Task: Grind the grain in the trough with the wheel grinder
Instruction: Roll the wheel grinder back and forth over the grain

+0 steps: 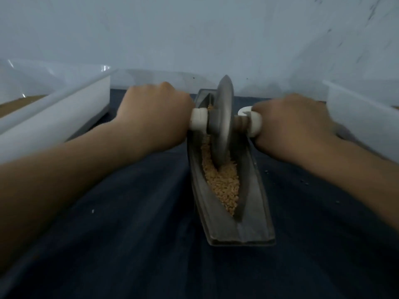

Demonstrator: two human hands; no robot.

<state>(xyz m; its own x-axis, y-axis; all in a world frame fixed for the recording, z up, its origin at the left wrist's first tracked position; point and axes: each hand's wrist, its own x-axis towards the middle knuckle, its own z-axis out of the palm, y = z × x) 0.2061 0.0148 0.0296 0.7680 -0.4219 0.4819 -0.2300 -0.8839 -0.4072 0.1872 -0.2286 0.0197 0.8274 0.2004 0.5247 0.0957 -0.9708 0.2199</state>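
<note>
We are curling our left grip tight round the white left handle of the wheel grinder, and our right grip is wrapping the white right handle the same way, knuckles facing up, so both are clamping the axle on either side of the wheel. The grinder is standing upright on its edge in the trough, toward the trough's 12 o'clock end, its rim biting into the grain. The trough is lying on the dark blue table, running from 6 to 12 o'clock, slightly toward 3 o'clock of the middle of the view. Most of the tan grain is heaping in the groove at 6 o'clock of the wheel, with a thinner line running along its 9 o'clock face. A white box is sitting at 9 o'clock of our left grip and a second white box at 3 o'clock of our right grip, while a few crumbs are lying on the table at 3 o'clock of the trough
</note>
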